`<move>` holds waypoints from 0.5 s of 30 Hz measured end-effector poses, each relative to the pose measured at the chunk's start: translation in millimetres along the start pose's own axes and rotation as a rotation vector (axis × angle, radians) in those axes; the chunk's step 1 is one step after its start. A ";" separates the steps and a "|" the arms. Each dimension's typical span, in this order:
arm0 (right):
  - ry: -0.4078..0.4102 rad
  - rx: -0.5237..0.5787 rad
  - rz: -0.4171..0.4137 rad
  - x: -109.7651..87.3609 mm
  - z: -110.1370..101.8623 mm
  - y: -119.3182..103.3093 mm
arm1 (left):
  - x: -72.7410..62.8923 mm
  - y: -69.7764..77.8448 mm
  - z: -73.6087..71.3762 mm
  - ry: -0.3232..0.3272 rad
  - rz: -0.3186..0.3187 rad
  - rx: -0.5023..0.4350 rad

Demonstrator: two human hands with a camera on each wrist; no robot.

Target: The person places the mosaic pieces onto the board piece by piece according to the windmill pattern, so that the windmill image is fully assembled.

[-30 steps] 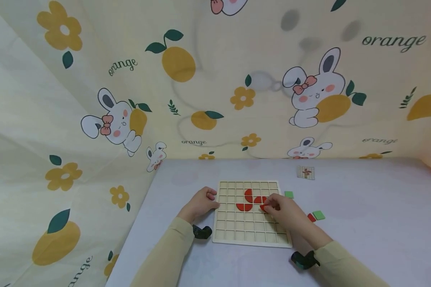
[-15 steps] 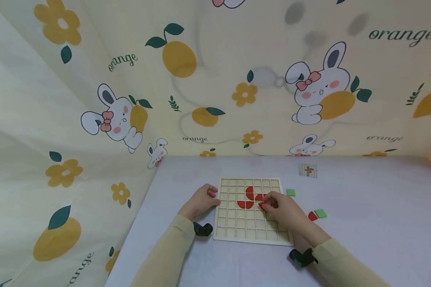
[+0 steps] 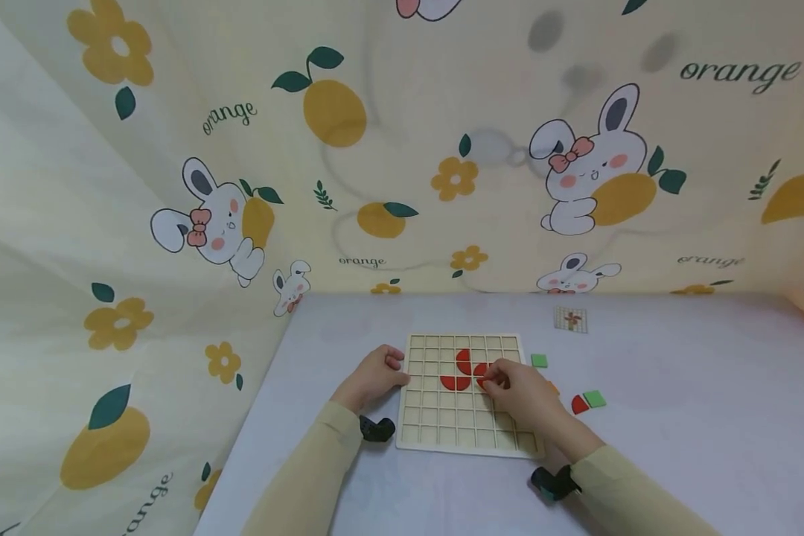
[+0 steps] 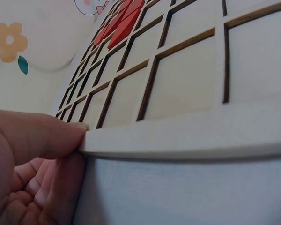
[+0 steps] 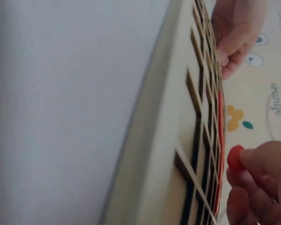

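Observation:
A pale wooden grid board (image 3: 442, 428) lies flat on the table. Its left edge is pinched by my left hand (image 3: 373, 378); in the left wrist view the thumb (image 4: 47, 136) presses the rim from above, with a finger below. Several red pieces with rounded sides sit in the middle cells, among them one upper pair (image 3: 464, 362) and one lower pair (image 3: 455, 383). Over the board, right of these, my right hand (image 3: 529, 394) pinches a small red piece (image 5: 234, 158) between thumb and finger. That hand hides part of the board's right side.
Right of the board lie two green squares, one by its upper corner (image 3: 539, 361) and one farther right (image 3: 595, 399). A red quarter-circle (image 3: 579, 404) and a partly hidden orange piece (image 3: 553, 388) are nearby. Behind lies a pattern card (image 3: 571, 319) before a printed cloth (image 3: 402, 171).
My right hand has shifted slightly left over the board with the red piece. An orange piece now shows behind that hand. My left hand keeps its place on the board's edge.

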State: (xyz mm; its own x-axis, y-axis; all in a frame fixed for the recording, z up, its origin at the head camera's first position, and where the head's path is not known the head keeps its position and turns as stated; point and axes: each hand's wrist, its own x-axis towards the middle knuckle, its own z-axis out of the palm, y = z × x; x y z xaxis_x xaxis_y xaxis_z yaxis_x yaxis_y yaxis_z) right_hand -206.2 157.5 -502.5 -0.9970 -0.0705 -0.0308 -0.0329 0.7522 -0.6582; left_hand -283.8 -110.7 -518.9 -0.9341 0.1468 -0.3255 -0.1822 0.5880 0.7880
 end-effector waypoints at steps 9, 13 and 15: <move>0.031 -0.165 -0.039 -0.1 12.4 -5.5 | 0.4 -2.0 1.7 0.004 -0.017 -0.013; 0.030 -0.158 -0.038 -1.8 10.8 -11.4 | 0.7 0.7 1.2 0.014 -0.010 -0.021; 0.023 -0.157 -0.045 -2.2 9.6 -13.6 | 0.5 1.7 0.6 0.017 -0.011 -0.019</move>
State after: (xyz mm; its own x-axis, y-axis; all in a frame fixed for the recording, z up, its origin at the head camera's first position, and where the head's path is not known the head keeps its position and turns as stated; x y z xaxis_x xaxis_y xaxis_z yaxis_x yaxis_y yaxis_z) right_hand -202.9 141.2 -500.7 -0.9955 -0.0932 0.0144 -0.0865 0.8421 -0.5324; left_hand -284.4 -109.1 -518.0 -0.9370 0.1270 -0.3254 -0.1981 0.5742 0.7944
